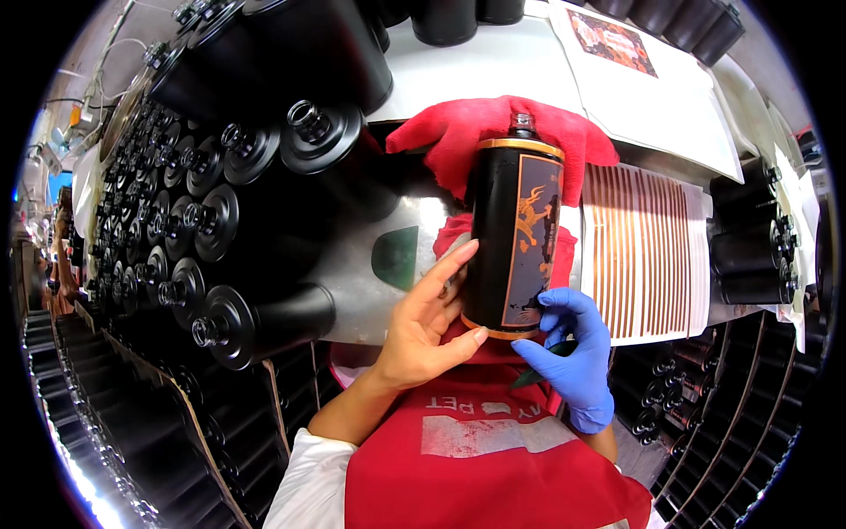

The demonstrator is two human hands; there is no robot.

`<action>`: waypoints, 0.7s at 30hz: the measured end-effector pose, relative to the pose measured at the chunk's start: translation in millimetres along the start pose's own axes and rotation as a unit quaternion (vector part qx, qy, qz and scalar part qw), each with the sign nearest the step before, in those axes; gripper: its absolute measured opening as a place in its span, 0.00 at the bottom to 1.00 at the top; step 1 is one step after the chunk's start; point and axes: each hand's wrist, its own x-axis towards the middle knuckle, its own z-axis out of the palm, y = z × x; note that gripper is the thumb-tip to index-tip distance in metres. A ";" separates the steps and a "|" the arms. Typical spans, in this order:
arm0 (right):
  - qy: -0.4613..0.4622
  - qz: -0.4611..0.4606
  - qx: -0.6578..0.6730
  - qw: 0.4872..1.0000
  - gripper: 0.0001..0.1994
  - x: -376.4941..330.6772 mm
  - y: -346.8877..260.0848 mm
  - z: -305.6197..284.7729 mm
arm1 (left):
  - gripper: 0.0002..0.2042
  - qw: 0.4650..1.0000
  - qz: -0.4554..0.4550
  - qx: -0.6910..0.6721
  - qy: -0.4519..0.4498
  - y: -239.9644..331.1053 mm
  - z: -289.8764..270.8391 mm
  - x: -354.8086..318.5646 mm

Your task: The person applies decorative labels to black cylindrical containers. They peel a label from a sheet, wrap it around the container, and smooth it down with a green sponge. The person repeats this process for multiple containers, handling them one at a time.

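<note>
A black bottle (493,234) with gold bands and a clear threaded neck lies on a red cloth (463,123), its neck pointing away from me. On its upper side is a dark grey label (531,256) with an orange dragon-like design and a thin orange border. My bare left hand (430,322) grips the bottle's lower left, fingers along its side and thumb at the base. My right hand (573,357), in a blue glove, curls at the base's right corner, its fingertips near the label's lower edge. A dark green flat scraper (530,378) pokes out from its fingers, mostly hidden.
A green rounded plastic piece (396,258) lies on the metal tabletop (357,304) to the left. Many black bottles (231,326) crowd the left side. At right lies a sheet of copper-coloured strips (643,256); beyond it are white label sheets (656,97). Racks of bottles (679,388) stand below.
</note>
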 end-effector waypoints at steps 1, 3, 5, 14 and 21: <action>0.001 -0.004 -0.002 1.000 0.24 0.3 0.2 0.2 | 0.37 1.000 0.001 0.004 0.000 0.4 -0.1 0.1; 0.002 -0.012 -0.007 1.000 0.24 0.8 0.6 0.6 | 0.37 1.000 -0.003 0.004 0.001 1.3 -0.9 0.2; -0.002 -0.002 -0.006 1.000 0.24 0.5 3.0 -0.6 | 0.37 1.000 -0.013 -0.002 0.002 2.1 -2.2 0.1; 0.026 -0.041 -0.114 0.992 0.20 -2.4 -11.6 10.0 | 0.40 0.972 0.037 0.227 -0.049 1.9 -15.7 -6.3; 0.049 -0.109 -0.224 0.967 0.15 -2.3 -25.2 24.7 | 0.41 0.875 0.172 0.451 0.017 -27.3 -19.3 8.6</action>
